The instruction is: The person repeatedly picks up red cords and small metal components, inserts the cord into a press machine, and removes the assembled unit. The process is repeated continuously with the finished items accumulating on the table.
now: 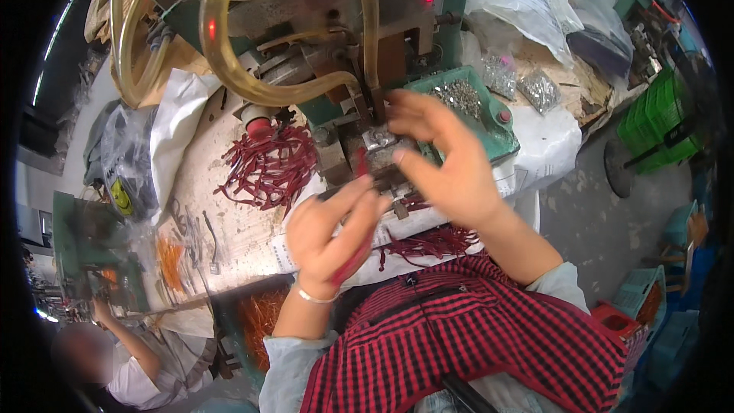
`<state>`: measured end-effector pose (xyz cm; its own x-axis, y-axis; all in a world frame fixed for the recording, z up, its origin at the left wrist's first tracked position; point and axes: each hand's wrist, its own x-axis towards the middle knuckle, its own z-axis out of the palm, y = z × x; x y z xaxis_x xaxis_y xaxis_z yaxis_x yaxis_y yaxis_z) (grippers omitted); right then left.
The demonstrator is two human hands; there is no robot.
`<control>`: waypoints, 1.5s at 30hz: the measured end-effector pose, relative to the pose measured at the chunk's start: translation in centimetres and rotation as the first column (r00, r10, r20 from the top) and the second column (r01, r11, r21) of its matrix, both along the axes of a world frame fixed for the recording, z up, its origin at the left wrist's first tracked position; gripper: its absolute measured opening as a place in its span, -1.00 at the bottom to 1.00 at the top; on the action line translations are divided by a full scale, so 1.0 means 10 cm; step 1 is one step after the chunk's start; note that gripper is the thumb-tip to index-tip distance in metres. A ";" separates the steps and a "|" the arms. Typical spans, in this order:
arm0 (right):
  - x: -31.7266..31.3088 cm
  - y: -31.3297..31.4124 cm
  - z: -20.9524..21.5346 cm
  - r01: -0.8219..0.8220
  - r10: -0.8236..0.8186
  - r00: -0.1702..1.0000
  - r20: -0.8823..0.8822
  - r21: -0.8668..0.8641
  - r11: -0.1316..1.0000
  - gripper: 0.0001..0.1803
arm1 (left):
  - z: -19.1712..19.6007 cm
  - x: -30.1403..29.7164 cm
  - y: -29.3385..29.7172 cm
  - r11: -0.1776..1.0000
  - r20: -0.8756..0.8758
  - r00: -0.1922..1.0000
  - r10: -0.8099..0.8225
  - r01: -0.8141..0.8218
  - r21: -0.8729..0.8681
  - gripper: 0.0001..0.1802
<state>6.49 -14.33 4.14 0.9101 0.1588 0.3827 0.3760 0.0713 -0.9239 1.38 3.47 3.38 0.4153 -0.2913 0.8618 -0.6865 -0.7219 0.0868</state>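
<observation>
My left hand (pixel 325 233) is closed on a dark red strap (pixel 361 162). One end of the strap points up toward the metal die (pixel 378 138) of a green press, and more of it trails below the palm. My right hand (pixel 455 160) is at the right side of the die, a little blurred, its thumb and fingers apart with nothing visible between them. A heap of dark red straps (pixel 271 164) lies left of the press. More red straps (pixel 432 245) lie along the table edge in front of me.
Thick yellowish tubes (pixel 222 61) loop over the press. A green tray (pixel 497 134) with small metal pieces stands at the right, beside bags of hardware (pixel 539 90). Orange straps (pixel 170 260) lie at the left. Another person (pixel 145 367) works at the lower left.
</observation>
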 end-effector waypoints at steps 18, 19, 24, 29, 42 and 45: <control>0.47 -1.03 -1.01 0.466 -0.370 0.882 0.291 -0.656 0.594 -0.83 | -0.22 0.31 -0.25 0.996 0.078 0.994 -0.081 0.078 0.032 -0.69; 0.47 -0.97 -1.04 0.470 -0.365 0.880 0.304 -0.665 0.580 -0.85 | -0.25 0.30 -0.26 0.998 0.076 0.995 -0.065 0.063 0.027 -0.69; 0.55 -0.78 -1.16 0.585 -0.362 0.810 0.461 -0.681 0.441 -0.88 | -0.21 0.12 -0.26 0.998 -0.077 0.996 -0.034 0.030 -0.053 -0.71; 0.45 -0.82 -1.14 0.537 -0.459 0.827 0.324 -0.695 0.478 -0.88 | -0.27 -0.46 0.33 0.934 -0.136 0.938 0.319 -0.287 0.213 -0.65; 0.44 -0.90 -1.08 0.617 -0.502 0.784 0.366 -0.548 0.565 -0.84 | -1.11 0.06 2.54 0.652 -0.335 0.708 0.621 -0.229 0.723 -0.86; 0.20 -1.12 -1.08 0.656 -0.514 0.749 0.418 -0.580 0.484 -0.87 | -1.03 -0.18 2.51 0.705 -0.331 0.703 0.630 -0.338 0.624 -0.84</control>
<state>8.50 -25.55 -6.67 0.8223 -0.1200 0.5563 0.2401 -0.8132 -0.5302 -0.45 28.52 -6.94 0.9298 -0.2249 0.2914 -0.1838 -0.9696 -0.1619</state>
